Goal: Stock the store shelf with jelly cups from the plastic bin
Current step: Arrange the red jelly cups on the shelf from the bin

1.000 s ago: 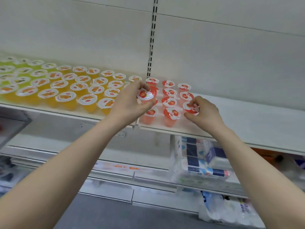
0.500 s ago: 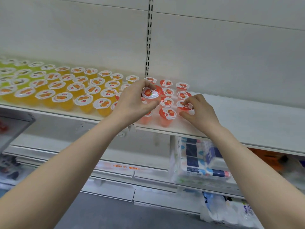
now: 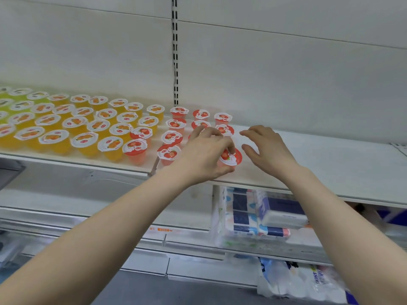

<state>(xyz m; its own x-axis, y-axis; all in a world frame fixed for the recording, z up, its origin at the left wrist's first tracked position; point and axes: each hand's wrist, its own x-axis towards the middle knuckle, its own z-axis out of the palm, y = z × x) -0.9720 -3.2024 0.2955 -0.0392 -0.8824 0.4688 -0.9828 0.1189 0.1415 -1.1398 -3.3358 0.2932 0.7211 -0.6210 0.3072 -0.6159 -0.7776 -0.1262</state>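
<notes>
Rows of orange jelly cups (image 3: 74, 122) fill the left of the white shelf (image 3: 330, 164). Red jelly cups (image 3: 174, 124) stand in short rows near the middle. My left hand (image 3: 207, 155) grips one red jelly cup (image 3: 231, 157) at the shelf's front, fingers curled over its lid. Just right of that cup, my right hand (image 3: 268, 150) hovers with relaxed, spread fingers and holds nothing. The plastic bin is out of sight.
A slotted upright (image 3: 175, 51) runs up the back wall behind the cups. Bare shelf stretches to the right of my hands. On the shelf below lie wrapped tissue packs (image 3: 259, 214); plastic bags (image 3: 304, 280) sit lower still.
My left hand carried its red cup rightward and down to the shelf's front. My right hand let go of the cup it was pinching and opened.
</notes>
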